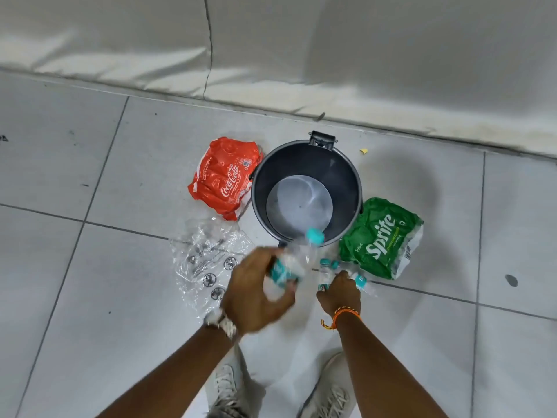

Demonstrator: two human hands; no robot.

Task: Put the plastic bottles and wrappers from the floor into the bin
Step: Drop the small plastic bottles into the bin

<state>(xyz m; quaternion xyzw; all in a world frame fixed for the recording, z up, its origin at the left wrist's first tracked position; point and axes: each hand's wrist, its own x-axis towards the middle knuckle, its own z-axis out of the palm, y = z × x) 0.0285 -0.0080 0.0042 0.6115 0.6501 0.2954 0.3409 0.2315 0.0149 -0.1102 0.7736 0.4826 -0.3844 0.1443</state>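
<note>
Clear wrapper (208,260): flat on the floor at far left, crumpled film with round printed marks; looks featherlight and limp, so I judge a pinch anywhere gathers it.
Red wrapper (224,179): lies against the bin's left side, touching its wall; soft, slick film, likely to spring open unless bunched in the fist.
Left hand (256,292): fingers curled round the labelled middle of a clear bottle (294,262), thumb side hidden; the hand is blurred.
Held bottle: tilted, teal cap forward and overlapping the bin's near rim, base toward the wrist; thin, empty-looking and light, probably crushes under a hard squeeze, so the waist is the sound place to hold.
Bin (349,173): dark, round, open-topped, nothing visible on its pale bottom.
Floor bottles (328,267): a small cluster with teal caps just before the bin, between the hands and the green wrapper; smooth, apt to roll.
Right hand (339,292): fingers bent down onto the cluster, touching it; whether they have closed on one I cannot tell.
Green wrapper (382,236): on the floor at the bin's right, its edge beside the cluster; soft and light.
</note>
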